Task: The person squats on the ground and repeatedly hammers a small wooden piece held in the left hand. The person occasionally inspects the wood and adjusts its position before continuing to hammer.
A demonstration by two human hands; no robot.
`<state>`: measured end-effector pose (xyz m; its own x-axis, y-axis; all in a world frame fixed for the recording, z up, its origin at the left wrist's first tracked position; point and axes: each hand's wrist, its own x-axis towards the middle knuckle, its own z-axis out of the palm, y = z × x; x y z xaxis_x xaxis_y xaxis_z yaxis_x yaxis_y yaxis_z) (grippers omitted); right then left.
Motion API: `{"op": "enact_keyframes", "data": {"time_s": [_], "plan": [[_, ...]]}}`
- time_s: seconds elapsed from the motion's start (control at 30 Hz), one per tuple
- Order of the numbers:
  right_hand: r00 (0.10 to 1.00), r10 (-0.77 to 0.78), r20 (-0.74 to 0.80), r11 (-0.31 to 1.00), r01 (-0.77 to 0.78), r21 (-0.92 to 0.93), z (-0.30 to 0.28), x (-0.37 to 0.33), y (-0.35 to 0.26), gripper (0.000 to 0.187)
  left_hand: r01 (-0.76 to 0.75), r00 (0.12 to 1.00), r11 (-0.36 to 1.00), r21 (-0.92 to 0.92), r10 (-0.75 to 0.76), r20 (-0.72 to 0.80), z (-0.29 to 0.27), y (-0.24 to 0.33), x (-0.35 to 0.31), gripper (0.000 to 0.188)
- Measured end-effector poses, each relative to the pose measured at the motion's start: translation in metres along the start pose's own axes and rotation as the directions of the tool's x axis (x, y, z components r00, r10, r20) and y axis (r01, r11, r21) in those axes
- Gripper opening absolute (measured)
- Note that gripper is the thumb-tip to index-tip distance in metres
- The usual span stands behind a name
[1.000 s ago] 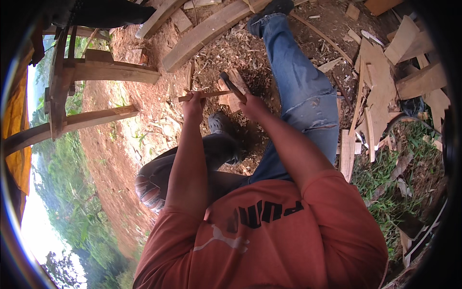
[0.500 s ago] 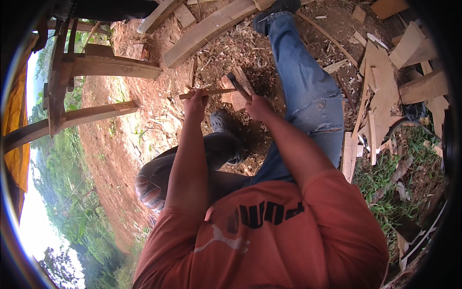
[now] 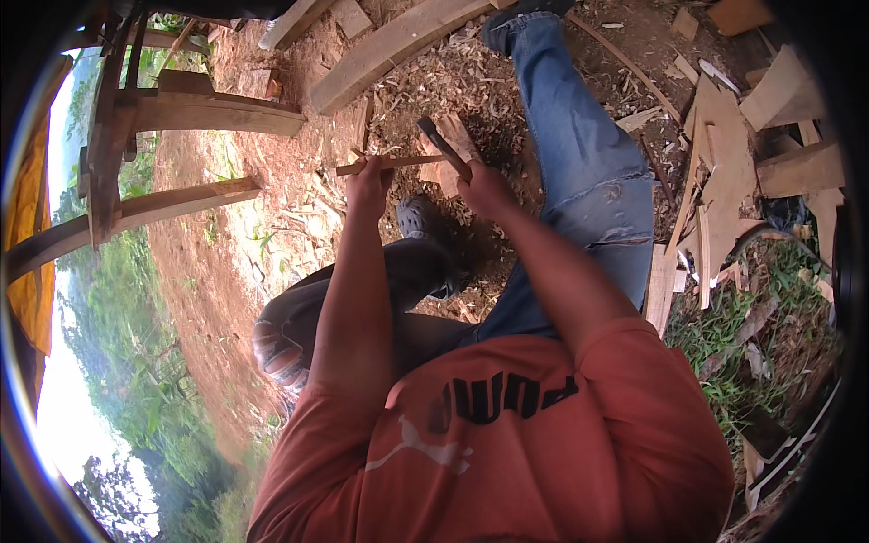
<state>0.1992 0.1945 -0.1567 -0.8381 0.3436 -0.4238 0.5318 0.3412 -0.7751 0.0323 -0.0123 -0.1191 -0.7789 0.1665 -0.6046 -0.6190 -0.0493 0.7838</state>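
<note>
My left hand (image 3: 369, 178) is closed around a thin wooden stick (image 3: 412, 162), which lies roughly level and points right. The stick's right end reaches over a pale wood block (image 3: 450, 138) on the ground. My right hand (image 3: 486, 188) grips the handle of a dark-bladed chopping tool (image 3: 438, 140); whether it is a knife or a hatchet is too small to tell. Its dark end is raised toward the upper left, above the block and beyond the stick. Both hands are out ahead of me, between my legs.
Wood shavings (image 3: 489, 100) litter the brown earth. A long thick beam (image 3: 389, 56) lies beyond the block. Offcut boards (image 3: 724, 172) pile up at the right, above some grass (image 3: 724, 317). Timber posts (image 3: 208, 116) stand at the left. My jeans leg (image 3: 579, 154) stretches forward on the right.
The chopping tool's dark end has swung up and left, away from the stick. My right hand has risen slightly; the stick in my left hand has barely moved.
</note>
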Motion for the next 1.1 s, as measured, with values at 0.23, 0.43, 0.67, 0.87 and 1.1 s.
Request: {"op": "enact_keyframes", "data": {"time_s": [0.23,0.43,0.67,0.87,1.1], "plan": [[0.995,0.052,0.085,0.993,-0.043,-0.110,-0.001,0.003,0.011,0.037,-0.012,1.000,1.000,0.008,0.012,-0.014,0.002,-0.002,0.004,0.011],[0.999,0.039,0.029,0.998,-0.038,-0.055,-0.011,-0.003,-0.011,0.036,-0.024,1.000,0.999,0.025,0.024,-0.006,0.001,-0.003,0.004,0.014],[0.992,0.082,0.098,0.955,-0.050,-0.292,0.007,-0.001,0.026,0.038,-0.011,1.000,1.000,-0.002,0.011,-0.024,-0.002,-0.005,0.008,0.015],[0.998,0.069,-0.006,0.994,-0.069,0.083,0.001,0.003,0.009,0.041,-0.012,1.000,1.000,-0.027,0.011,-0.023,-0.004,-0.007,0.007,0.012],[0.984,0.148,0.096,0.983,-0.136,-0.121,0.010,0.009,0.030,0.043,-0.008,1.000,1.000,0.003,0.008,-0.017,0.000,-0.003,0.010,0.014]]}}
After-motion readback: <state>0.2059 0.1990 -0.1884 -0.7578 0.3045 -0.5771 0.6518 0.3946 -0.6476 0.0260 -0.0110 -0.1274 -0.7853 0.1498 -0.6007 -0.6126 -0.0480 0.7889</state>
